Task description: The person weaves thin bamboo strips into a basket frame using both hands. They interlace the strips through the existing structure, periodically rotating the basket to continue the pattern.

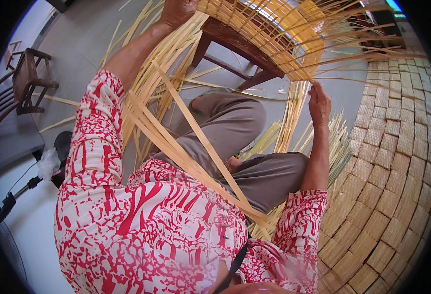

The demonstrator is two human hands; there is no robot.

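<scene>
A partly woven piece of yellow bamboo strips (254,30), with long loose ends fanning out to the right, rests over a dark wooden stool (220,33). My left hand (180,11) is closed at its far left edge; the picture's top edge crops the fingers in part. At the near right corner of the weave, my right hand (319,102) pinches a thin bamboo strip. Several flat strips (169,139) lie across my lap and lean against my shirt.
Bundles of loose strips (178,54) spread over the grey floor at left, and more strips (340,142) lie beside my right forearm. Stacked woven blocks (387,161) fill the right side. A wooden chair (26,81) stands far left, near a clear plastic bag (49,164).
</scene>
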